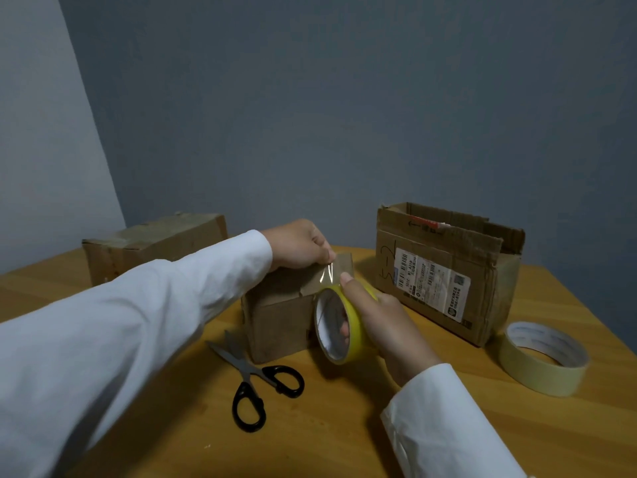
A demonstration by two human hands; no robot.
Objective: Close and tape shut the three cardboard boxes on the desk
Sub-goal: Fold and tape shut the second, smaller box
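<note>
Cardboard boxes, three of them, stand on the wooden desk (344, 426), and the work is at the middle one. Nearest the viewer lie black-handled scissors (255, 382), blades closed and pointing away toward that box. To the right, a cream roll of masking tape (544, 358) lies flat near the desk edge. The right hand (386, 326), in a white sleeve, grips a yellow-edged roll of clear tape (339, 326) held on edge, thumb on top of the roll, fingers curled through its core. A short strip of clear tape (327, 276) runs up from the roll to the left hand (300, 246), which pinches its free end while resting on top of the small middle box (279, 319), whose flaps are folded down. Farther right stands the larger box (444, 274), top flaps upright and open, a white shipping label on its near face. At the far left, near the wall, sits the third box (155, 243), flaps down; whether tape seals it cannot be told.
</note>
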